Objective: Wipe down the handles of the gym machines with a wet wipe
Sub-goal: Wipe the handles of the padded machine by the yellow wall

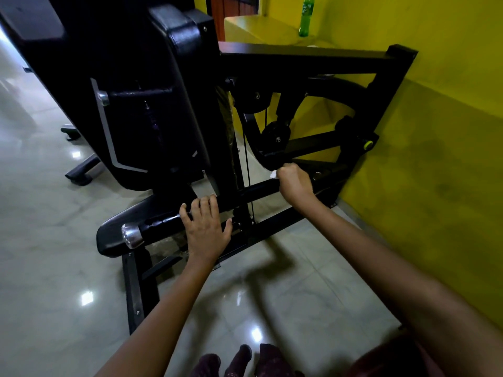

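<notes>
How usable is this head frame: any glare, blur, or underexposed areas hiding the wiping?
Head view: ceiling lights glare off the glossy floor; the black machine is underexposed, so detail is lost; wide-angle distortion bends the frame edges; the right hand and wet wipe stay readable, slightly soft; the left hand is sharp.

Both forearms [394, 268] are bare, with no sleeves, watch or rings showing. Below the left grip [205, 227], dark maroon patterned trousers [258, 360] cover the legs. A reddish garment edge [386, 357] shows below the right grip [295, 180].
</notes>
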`<state>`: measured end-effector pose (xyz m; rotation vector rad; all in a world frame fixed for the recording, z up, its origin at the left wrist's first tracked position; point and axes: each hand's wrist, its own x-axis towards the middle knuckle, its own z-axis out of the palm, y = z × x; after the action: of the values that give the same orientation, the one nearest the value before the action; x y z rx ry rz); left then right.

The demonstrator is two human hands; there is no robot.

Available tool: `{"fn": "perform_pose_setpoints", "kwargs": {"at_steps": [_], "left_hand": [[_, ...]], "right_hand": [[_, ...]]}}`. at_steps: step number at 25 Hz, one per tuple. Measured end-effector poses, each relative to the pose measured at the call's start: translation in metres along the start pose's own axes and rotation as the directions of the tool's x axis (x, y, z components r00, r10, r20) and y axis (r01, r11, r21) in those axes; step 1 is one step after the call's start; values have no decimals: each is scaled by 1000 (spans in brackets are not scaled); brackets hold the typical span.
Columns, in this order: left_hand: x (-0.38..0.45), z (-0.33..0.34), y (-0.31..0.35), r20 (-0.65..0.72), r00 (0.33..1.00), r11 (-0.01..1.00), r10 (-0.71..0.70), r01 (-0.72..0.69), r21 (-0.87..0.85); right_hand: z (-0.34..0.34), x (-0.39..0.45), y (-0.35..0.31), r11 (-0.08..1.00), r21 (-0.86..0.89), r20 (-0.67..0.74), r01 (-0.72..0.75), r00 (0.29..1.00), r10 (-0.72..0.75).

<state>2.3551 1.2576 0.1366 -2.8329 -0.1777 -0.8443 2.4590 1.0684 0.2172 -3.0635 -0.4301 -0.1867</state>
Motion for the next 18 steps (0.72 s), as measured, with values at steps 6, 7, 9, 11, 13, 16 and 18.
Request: {"fn": "perform_pose_setpoints", "kwargs": {"at_steps": [6,7,9,11,13,16,18], "left_hand": [[1,-1,0,-3,1000,1000,2,-2,-4],[1,0,0,-4,1000,1000,2,-2,-11],[1,1,0,-8,1000,1000,1,-1,-22],[1,2,0,-5,1000,1000,2,-2,-24],[0,3,0,-3,1000,1000,6,-6,-25],[1,3,-1,-2,1000,1000,4,-4,-22],[1,2,-2,10,1000,1000,5,-5,-13]], "right_hand": [[8,-1,-19,986,-34,-59,-162,985,160],[13,-7,-22,976,68,-88,-205,974,211],[23,-19,-20,826,461,-146,-325,890,431],[31,-31,-20,418,843,-37,-339,738,673],[36,-36,-29,188,933,61,-307,649,758],[46,-28,-43,37,966,130,-257,602,788],[49,-20,-47,-26,970,165,-242,574,802]]}}
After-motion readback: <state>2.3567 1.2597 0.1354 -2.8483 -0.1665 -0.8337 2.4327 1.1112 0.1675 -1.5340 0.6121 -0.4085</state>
